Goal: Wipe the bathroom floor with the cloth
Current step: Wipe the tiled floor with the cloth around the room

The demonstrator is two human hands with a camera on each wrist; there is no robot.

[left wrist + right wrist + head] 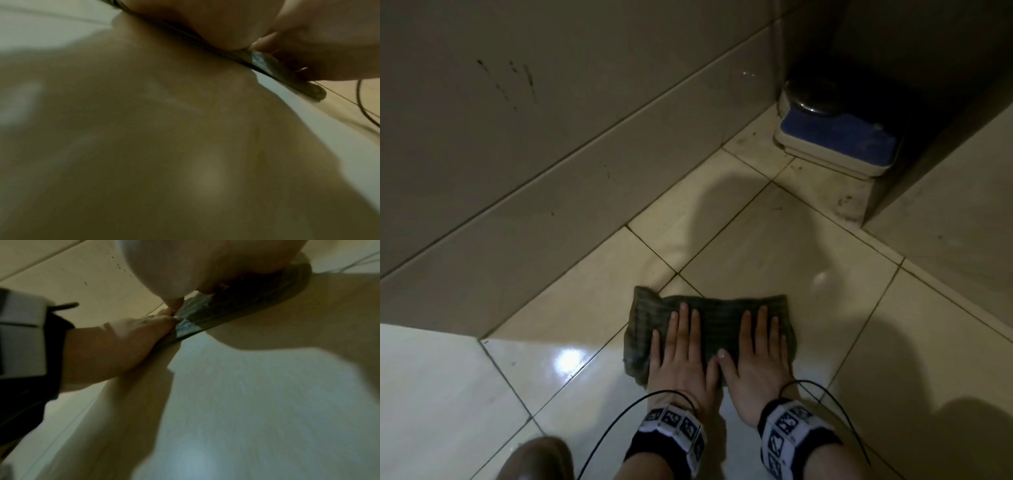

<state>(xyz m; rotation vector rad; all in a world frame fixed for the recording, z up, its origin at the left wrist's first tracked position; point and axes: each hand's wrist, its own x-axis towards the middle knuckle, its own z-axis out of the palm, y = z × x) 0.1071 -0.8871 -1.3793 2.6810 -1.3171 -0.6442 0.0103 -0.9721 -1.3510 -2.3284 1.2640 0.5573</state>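
Pressing flat with straight fingers, the left hand (681, 356) and right hand (755, 356) pin the dark cloth (709, 322) to the tiled floor (774, 246), gripping nothing. Even weight and overlapping strokes would likely clean best. Further off, a blue-topped scale (835, 137) sits in the corner, blocking that patch beside the wall (551, 137).
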